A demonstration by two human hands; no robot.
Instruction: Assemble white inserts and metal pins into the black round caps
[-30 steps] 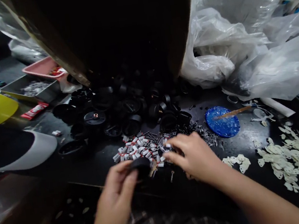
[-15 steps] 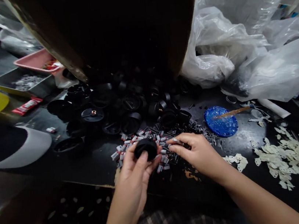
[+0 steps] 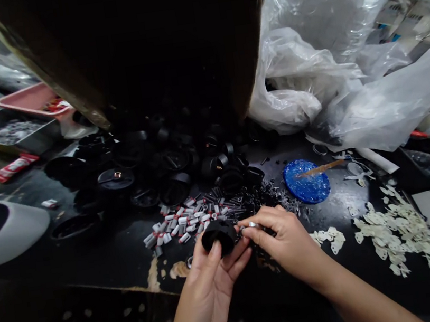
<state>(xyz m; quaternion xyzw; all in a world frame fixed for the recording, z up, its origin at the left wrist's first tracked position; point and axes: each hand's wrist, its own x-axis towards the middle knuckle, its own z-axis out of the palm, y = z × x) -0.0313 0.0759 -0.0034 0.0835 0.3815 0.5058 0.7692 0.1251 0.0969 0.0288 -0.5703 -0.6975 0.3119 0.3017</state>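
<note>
A round black plastic cap (image 3: 219, 236) is held in my left hand (image 3: 215, 275), thumb inside its rim and fingers underneath. Close against the cap's right side, my right hand (image 3: 279, 234) pinches a small part at its fingertips; the fingers mostly cover it, so its kind cannot be made out. Something silvery shows on that hand. Just beyond the hands lie small grey-and-red cylinders (image 3: 183, 220) in a loose pile. Dark springs and screws (image 3: 257, 195) are heaped beside them.
More black round caps (image 3: 170, 159) crowd the table before a dark open box (image 3: 143, 48). On the right are a blue lid with a brush (image 3: 306, 181), pale flat plates (image 3: 399, 231) and plastic bags (image 3: 307, 73). A white container (image 3: 24, 225) stands left.
My hands and the cap have come nearer to me, off the cylinder pile. The cap has tilted, and my right fingertips are closer to its side. The whole view has shifted slightly.
</note>
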